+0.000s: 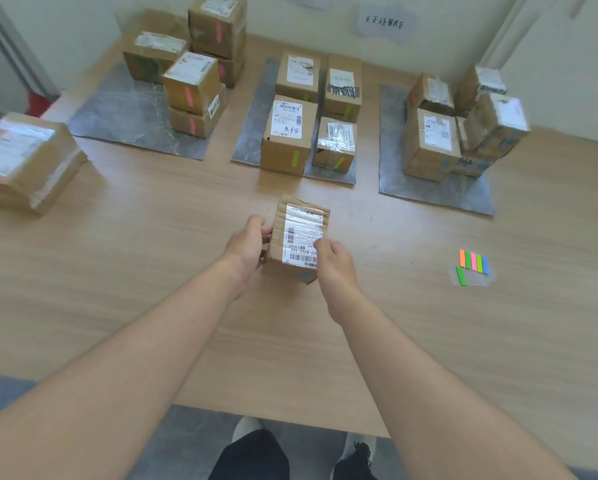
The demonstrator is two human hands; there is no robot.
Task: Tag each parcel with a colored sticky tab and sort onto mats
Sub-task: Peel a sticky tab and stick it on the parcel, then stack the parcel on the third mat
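We hold the parcel point(299, 237) over mid-table point(173, 244). Our left hand point(247, 244) curls its fingers point(266, 233) round the parcel's left side, and our right hand point(335, 263) pinches its near right edge. A blue tab point(306, 276) sits low on the parcel. Bare table lies open all round the fingers. The sticky tabs point(474, 266) lie well to their right. Beyond them are the left mat point(117, 109) with pink-tagged boxes, the middle mat point(252, 133) with green and the right mat point(429, 192) with blue. A box stack point(24, 161) far left is blurred and cut off.
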